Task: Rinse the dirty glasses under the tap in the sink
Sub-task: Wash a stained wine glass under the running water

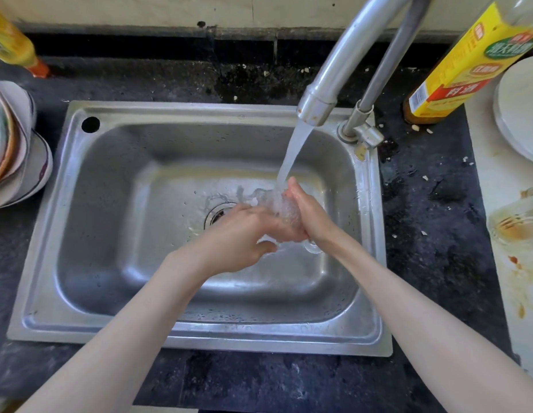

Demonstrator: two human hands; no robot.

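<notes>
A clear glass (284,211) sits between both hands over the right half of the stainless sink (116,162), right under the stream (293,153) falling from the tap (317,107). It is hard to make out through the splash; a round rim or base shows just below the hands, near the sink floor.

The right hand (308,211) cups the glass from the right side, fingers pressed together and curled along its wall. The left hand (236,238) meets it from the left, fingers curled in toward the glass; whether they grip the wall or rub inside I cannot tell, since water and hand hide the contact.

As for handling, I judge the glass light, rigid, brittle and now very slippery. The safest hold is round the body with the whole palm, thumb opposed, rather than a pinch at the thin rim. Keeping it low over the basin limits the harm from a slip, and the steel tap spout is the thing to avoid knocking.

Another smeared glass (518,222) waits on the surface by the right edge, near stacked plates (520,114).
</notes>
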